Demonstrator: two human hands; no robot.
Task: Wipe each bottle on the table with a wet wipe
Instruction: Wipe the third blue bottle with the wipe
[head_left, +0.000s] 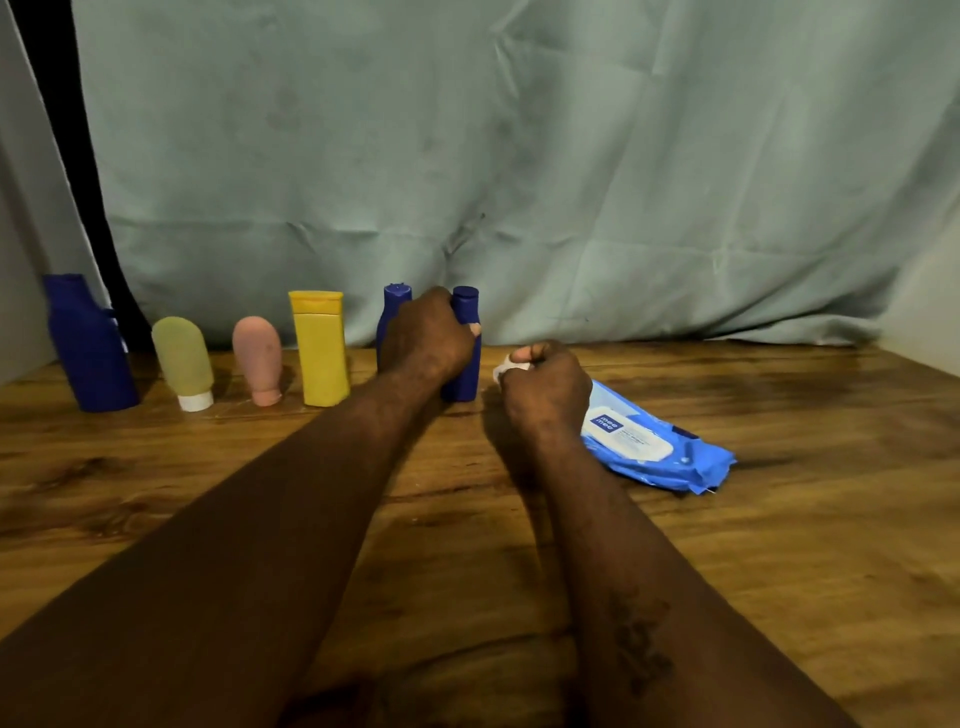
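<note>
Standing at the far left of the brown wood-grain table (779, 519) is a large dark blue plastic bottle (88, 348), upright. Next to its right, a translucent green squeeze tube (182, 358) is resting on its white cap, and a pink squeeze tube (257, 358) is standing cap-down just beside it. A flat yellow plastic bottle with a flip cap (319, 348) is standing upright after these. A slim dark blue bottle (392, 306) is showing partly behind the left hand (426, 338). That hand is gripping a second slim dark blue bottle (466, 364), fingers curled round its upper body, while the bottle is standing upright on the table. The right hand (543, 389) is clenching a bunched white wet wipe (506, 366), which is hovering just beside the gripped bottle; contact cannot be told. A blue soft pack of wipes with a white lid label (660, 447) is lying flat to the right, partly behind the right wrist. A creased pale green cloth (519, 156) is hanging behind the whole row.
</note>
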